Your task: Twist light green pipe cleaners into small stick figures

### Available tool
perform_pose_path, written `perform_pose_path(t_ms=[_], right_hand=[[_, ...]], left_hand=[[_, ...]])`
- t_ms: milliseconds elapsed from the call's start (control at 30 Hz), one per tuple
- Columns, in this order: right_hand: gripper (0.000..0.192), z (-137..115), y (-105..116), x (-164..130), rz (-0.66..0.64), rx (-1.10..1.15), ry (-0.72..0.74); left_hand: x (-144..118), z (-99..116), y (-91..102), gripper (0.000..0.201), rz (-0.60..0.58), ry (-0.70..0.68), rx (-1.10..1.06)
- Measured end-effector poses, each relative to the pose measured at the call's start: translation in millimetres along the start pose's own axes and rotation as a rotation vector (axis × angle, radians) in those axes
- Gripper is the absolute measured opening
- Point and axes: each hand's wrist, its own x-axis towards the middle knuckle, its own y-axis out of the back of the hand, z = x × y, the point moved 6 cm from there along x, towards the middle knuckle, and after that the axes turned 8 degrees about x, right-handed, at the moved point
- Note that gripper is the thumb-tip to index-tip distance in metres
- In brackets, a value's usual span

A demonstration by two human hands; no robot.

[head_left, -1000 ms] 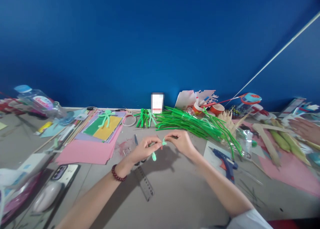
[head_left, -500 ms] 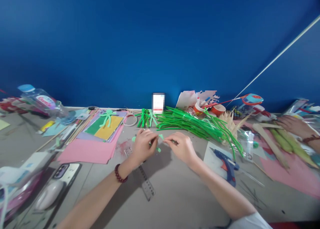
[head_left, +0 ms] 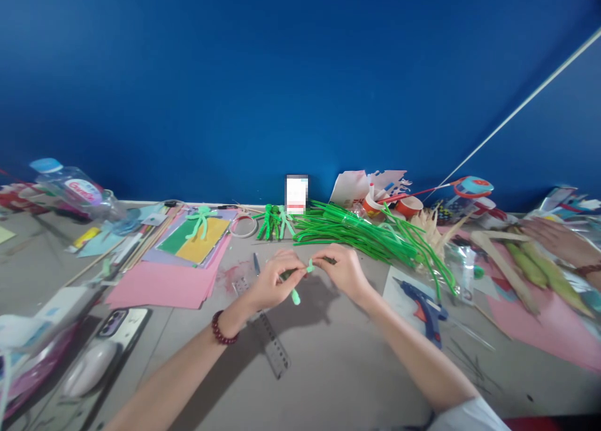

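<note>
A pale green pipe cleaner (head_left: 295, 297) is held in front of me, one bent piece hanging below my left fingers. My left hand (head_left: 278, 280) is closed in a pinch around it, wearing a dark bead bracelet at the wrist. Thumb and fingertips of my right hand (head_left: 342, 269) pinch the piece's small upper end, close to the left fingertips. Much of the piece is hidden by the fingers. Behind the hands stand small green pipe-cleaner figures (head_left: 270, 222), beside a bundle of bright green pipe cleaners (head_left: 357, 230). A clear ruler (head_left: 275, 349) lies below my left hand.
A blue glue gun (head_left: 425, 309) lies on white paper at right. Pink paper (head_left: 164, 285) and a pale green figure (head_left: 199, 222) are at left, near a phone (head_left: 123, 324), a mouse (head_left: 91, 367) and a bottle (head_left: 72, 183). Another person's hand (head_left: 554, 237) rests far right.
My hands have drawn closer together, the left shifting right and slightly down. The pale green piece has turned, with its lower end now hanging beneath my left fingers.
</note>
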Motion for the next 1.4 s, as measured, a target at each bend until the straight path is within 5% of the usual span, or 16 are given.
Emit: perform_pose_path(t_ms=[333, 667, 1033, 1267, 1400], right_hand=[[0.015, -20, 11, -4, -0.045, -0.151, 0.208], [0.019, -15, -5, -4, -0.298, -0.06, 0.063], [0.012, 6, 1, 5, -0.197, -0.055, -0.02], [0.014, 14, -14, 0, -0.161, -0.067, -0.089], [0.013, 24, -17, -1, -0.128, 0.018, -0.184]], left_hand=[[1, 10, -4.2, 0.02, -0.089, -0.135, 0.304], [1, 0, -7.3, 0.022, -0.052, -0.192, 0.444], [7, -11, 6.4, 0.016, -0.066, -0.111, 0.466], [0, -15, 2.9, 0.024, 0.113, -0.022, 0.645], [1, -13, 1.3, 0.025, 0.087, -0.045, 0.661]])
